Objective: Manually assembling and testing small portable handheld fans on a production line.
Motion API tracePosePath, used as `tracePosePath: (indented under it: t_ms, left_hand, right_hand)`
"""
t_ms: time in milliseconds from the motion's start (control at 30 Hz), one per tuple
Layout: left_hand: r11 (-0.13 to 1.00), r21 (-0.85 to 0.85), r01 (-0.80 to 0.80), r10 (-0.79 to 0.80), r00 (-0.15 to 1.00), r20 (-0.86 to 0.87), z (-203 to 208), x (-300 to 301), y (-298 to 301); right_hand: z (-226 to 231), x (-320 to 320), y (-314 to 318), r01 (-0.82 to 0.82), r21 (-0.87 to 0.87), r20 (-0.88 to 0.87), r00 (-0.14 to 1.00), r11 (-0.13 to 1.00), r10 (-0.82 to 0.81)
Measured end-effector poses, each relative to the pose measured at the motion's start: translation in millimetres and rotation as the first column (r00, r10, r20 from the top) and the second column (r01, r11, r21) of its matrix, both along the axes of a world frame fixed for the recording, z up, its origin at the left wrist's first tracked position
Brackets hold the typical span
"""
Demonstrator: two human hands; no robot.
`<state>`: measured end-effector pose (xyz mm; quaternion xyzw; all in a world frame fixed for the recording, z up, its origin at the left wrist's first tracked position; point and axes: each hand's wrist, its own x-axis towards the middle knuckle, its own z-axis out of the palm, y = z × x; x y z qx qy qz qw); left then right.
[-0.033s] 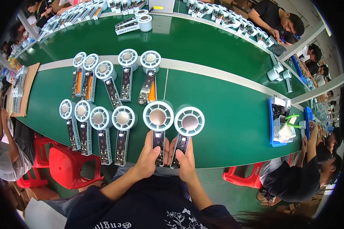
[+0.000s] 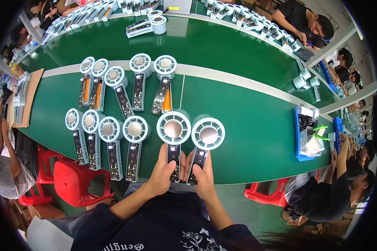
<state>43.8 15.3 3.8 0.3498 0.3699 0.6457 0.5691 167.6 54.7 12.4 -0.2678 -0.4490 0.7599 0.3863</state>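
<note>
A pale blue plastic handheld fan with a spoked round head (image 2: pixel 173 147) stands at the middle of the view, face up, its handle toward six o'clock. A matching pale blue fan (image 2: pixel 201 153) lies at its three o'clock, its handle slanting toward seven; whether their rims touch, I cannot tell. Each has a silver metal disc (image 2: pixel 172 129) in its head and a bare black circuit board (image 2: pixel 174 161) along its handle.

The left hand (image 2: pixel 160 172) is wrapped round the first handle, the right hand (image 2: pixel 204 178) round the second, each thumb over the front. For a good hold, light thumbs and firm fingers on the casing would spare the exposed components, and a small gap between heads would avoid knocks.

At nine o'clock, four similar fans form a near row (image 2: pixel 109 129) on the glossy green surface (image 2: pixel 255 121); between ten and eleven, five more make a far row (image 2: pixel 114 77). Lateral swings that way deserve care. At three o'clock, well apart, sits a blue plastic tray (image 2: pixel 298 136) with a green-handled tool (image 2: pixel 321 136).
</note>
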Motion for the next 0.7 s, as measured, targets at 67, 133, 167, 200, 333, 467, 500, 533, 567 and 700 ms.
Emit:
tracePosePath:
  t_ms: [67, 133, 167, 200, 333, 467, 500, 533, 567, 700]
  left_hand:
    - [0.999, 0.012, -0.038, 0.038, 0.999, -0.02, -1, 3, 1]
    - [0.998, 0.018, -0.056, 0.057, 0.998, -0.029, 0, 4, 1]
    - [0.998, 0.007, -0.065, 0.065, 0.998, -0.027, 2, 3, 1]
    - [0.997, -0.004, -0.074, 0.074, 0.997, -0.024, 4, 3, 0]
    - [0.996, -0.019, -0.083, 0.083, 0.996, -0.023, 8, 4, 0]
    - [0.998, -0.007, -0.07, 0.07, 0.997, -0.039, 7, 5, -2]
    - [0.997, 0.014, -0.069, 0.07, 0.997, -0.04, 6, 5, -3]
    - [0.997, 0.035, -0.069, 0.071, 0.997, -0.04, 4, 5, -4]
    - [0.996, 0.057, -0.069, 0.071, 0.997, -0.04, 2, 5, -5]
    - [0.989, 0.126, -0.079, 0.091, 0.992, -0.092, -8, 5, -9]
  right_hand:
    - [2, 0, 1, -0.011, 0.042, 0.022, 1.0, 0.999, 0.01]
    - [3, -1, 2, -0.015, 0.063, 0.034, 0.999, 0.998, 0.013]
    - [4, -3, 1, 0.012, 0.064, 0.051, 0.999, 0.998, -0.015]
    - [6, -6, 0, 0.039, 0.066, 0.069, 0.997, 0.997, -0.043]
    - [7, -7, -3, 0.096, 0.078, 0.103, 0.989, 0.992, -0.104]
    - [-7, -3, -8, 0.095, 0.094, 0.1, 0.99, 0.991, -0.104]
    - [-10, -2, -10, 0.093, 0.124, 0.104, 0.989, 0.988, -0.106]
    - [-13, 0, -12, 0.091, 0.154, 0.108, 0.988, 0.984, -0.109]
    - [-14, 1, -14, 0.089, 0.185, 0.112, 0.987, 0.979, -0.111]
    - [-12, -3, -18, 0.09, 0.245, 0.079, 0.991, 0.965, -0.112]
